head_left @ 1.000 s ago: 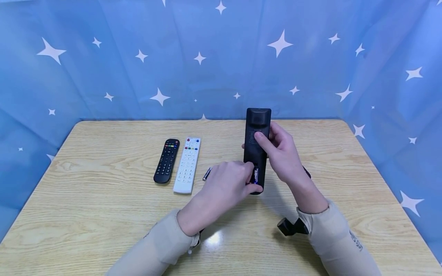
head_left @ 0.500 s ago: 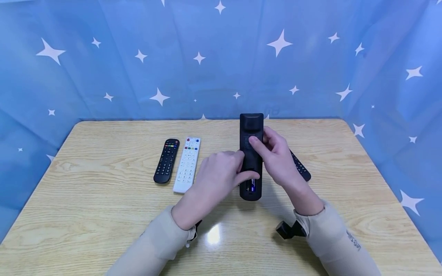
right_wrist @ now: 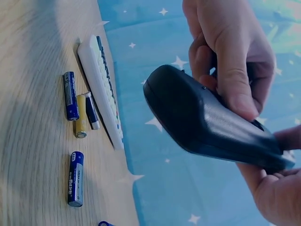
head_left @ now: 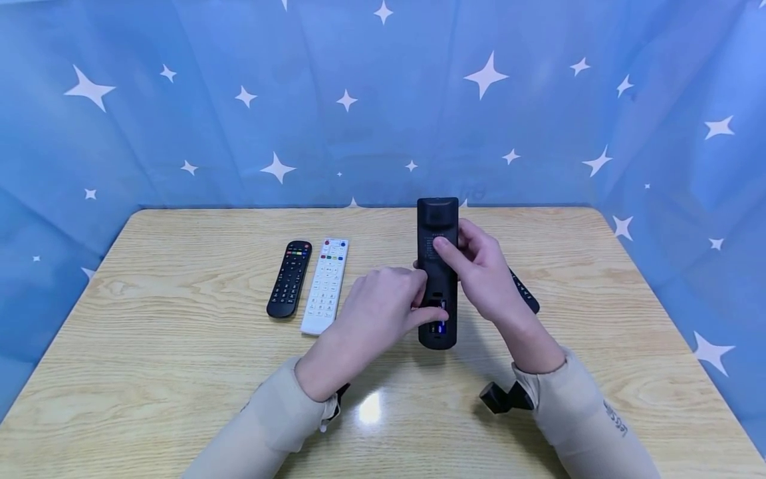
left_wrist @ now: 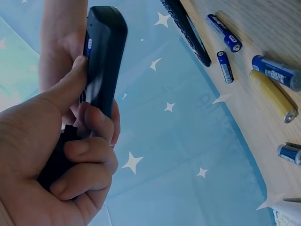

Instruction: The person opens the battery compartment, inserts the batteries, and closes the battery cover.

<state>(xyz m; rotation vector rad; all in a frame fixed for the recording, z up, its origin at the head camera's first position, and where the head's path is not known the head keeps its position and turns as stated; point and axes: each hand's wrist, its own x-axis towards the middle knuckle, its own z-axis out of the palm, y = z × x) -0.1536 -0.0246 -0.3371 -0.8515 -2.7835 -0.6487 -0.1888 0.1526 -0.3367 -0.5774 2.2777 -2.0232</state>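
A black remote control (head_left: 438, 216) stands tilted up over the table, back side toward the head camera. My right hand (head_left: 483, 276) grips its right edge, thumb flat on the back and fingers behind. Near the lower end its battery compartment is uncovered, and a blue-lit battery (head_left: 441, 327) shows inside. My left hand (head_left: 383, 299) is at the remote's left side, thumb laid across the compartment. In the left wrist view, that hand's curled fingers hold a black battery cover (left_wrist: 57, 162) against the palm; much of the cover is hidden.
Left of the hands lie another black remote (head_left: 289, 279) and a white remote (head_left: 325, 286). A third black remote (head_left: 525, 293) is partly behind the right wrist. On the table in the wrist views are several blue batteries (right_wrist: 75, 179) and a yellow battery (right_wrist: 81, 115).
The remote has shifted slightly left and nearer. My left thumb has moved from the compartment's lower end onto it, and the hand has come a little left and up.
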